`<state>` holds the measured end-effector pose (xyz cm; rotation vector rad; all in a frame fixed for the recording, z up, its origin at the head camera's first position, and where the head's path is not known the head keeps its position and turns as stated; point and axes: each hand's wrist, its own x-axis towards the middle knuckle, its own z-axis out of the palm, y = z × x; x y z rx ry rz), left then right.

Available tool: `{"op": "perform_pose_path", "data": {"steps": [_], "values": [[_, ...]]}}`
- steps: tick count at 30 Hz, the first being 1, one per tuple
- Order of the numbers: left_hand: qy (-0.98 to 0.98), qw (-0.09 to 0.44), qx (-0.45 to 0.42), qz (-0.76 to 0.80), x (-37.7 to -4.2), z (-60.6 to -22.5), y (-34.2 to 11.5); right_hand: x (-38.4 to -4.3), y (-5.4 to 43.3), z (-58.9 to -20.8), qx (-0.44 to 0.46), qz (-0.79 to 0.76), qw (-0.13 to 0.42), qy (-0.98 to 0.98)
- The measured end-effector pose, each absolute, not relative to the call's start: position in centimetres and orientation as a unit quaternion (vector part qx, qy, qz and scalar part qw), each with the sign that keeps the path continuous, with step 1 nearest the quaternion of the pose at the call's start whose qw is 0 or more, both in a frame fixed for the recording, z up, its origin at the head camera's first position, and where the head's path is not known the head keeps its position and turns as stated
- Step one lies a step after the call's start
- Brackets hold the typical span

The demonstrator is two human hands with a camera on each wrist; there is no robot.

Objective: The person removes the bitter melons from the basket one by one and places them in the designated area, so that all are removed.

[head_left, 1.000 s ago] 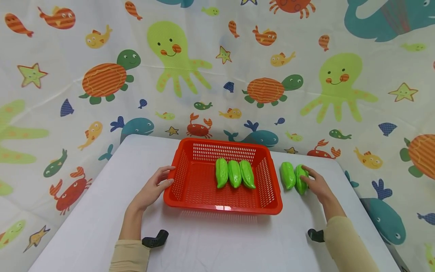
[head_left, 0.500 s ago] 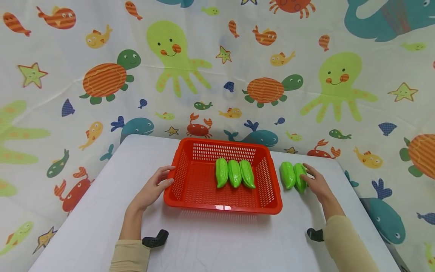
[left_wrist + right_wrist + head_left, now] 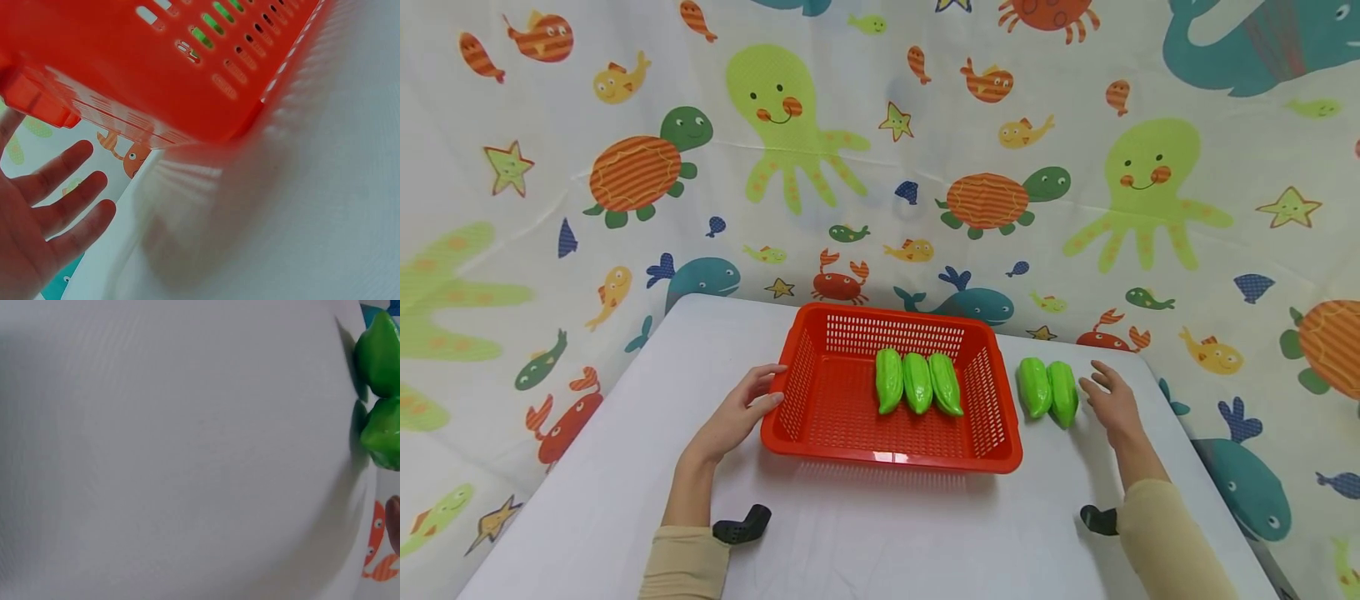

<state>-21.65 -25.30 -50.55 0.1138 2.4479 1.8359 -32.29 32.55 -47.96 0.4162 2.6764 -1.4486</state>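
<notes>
A red perforated plastic basket (image 3: pixel 891 461) stands mid-table. Inside, toward its right half, three glossy green ribbed gourd-like pieces (image 3: pixel 917 383) lie side by side. Two more of the same kind rest on the table to the right of the basket: an inner piece (image 3: pixel 1035 387) and an outer piece (image 3: pixel 1063 393), close together. My right hand (image 3: pixel 1111 404) hovers just right of the outer piece, apart from it, fingers loosely bent and holding nothing. At the basket's left side, my left hand (image 3: pixel 747 411) touches the rim; the left wrist view shows several spread fingers (image 3: pixel 72 206).
A white table (image 3: pixel 880 542) bears everything. Behind it hangs a curtain (image 3: pixel 880 167) printed with sea animals. A black device sits at each wrist: left wrist device (image 3: pixel 743 525), right wrist device (image 3: pixel 1100 520).
My right hand has let go of the outer green piece and drawn back to the right. That piece ends up beside the inner one. My left hand stays at the basket.
</notes>
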Motion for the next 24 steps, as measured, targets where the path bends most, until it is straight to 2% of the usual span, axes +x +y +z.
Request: {"op": "perform_pose_path", "data": {"steps": [4,11,24], "values": [[0.797,0.04,0.039,0.601,-21.7,-50.6,-25.3,-32.2,32.3,-47.4,0.183,-0.502,-0.007,0.845],[0.798,0.037,0.038,0.6,-21.7,-50.5,-25.2,-32.2,31.8,-46.3,0.222,-0.547,-0.03,0.807],[0.797,0.036,0.045,0.601,-21.5,-50.3,-25.2,-31.8,29.0,-43.1,0.203,-0.614,-0.078,0.759]]}}
